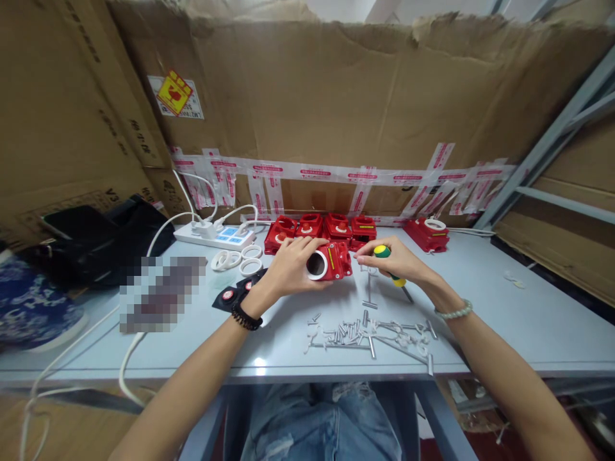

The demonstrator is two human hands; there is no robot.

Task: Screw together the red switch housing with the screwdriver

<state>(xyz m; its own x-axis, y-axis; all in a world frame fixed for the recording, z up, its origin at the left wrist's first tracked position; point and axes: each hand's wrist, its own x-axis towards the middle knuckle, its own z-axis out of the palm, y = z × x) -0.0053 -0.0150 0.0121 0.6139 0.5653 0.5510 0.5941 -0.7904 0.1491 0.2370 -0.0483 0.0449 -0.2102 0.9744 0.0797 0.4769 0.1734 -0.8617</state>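
My left hand (288, 269) is wrapped round a small red housing (341, 261), which has a white ring (325, 269) round a dark opening and a yellow label on its side. It is held just above the table, its far end turned toward my other hand. My right hand (403, 257) has a green-and-yellow screwdriver (382, 251) tucked in its grip, the shaft pointing down to the right. Its thumb and fingertip pinch close beside the housing; whatever is between them is too small to make out. Loose screws (350, 331) and metal T-shaped bars (369, 296) lie below.
Several red housings (310, 225) line the back, and another one (426, 235) stands at the right. White rings (250, 266), black pieces (227, 296) and a power strip (216, 237) with cables are on the left. Cardboard (307, 96) walls the back; a metal rack (552, 147) rises at right.
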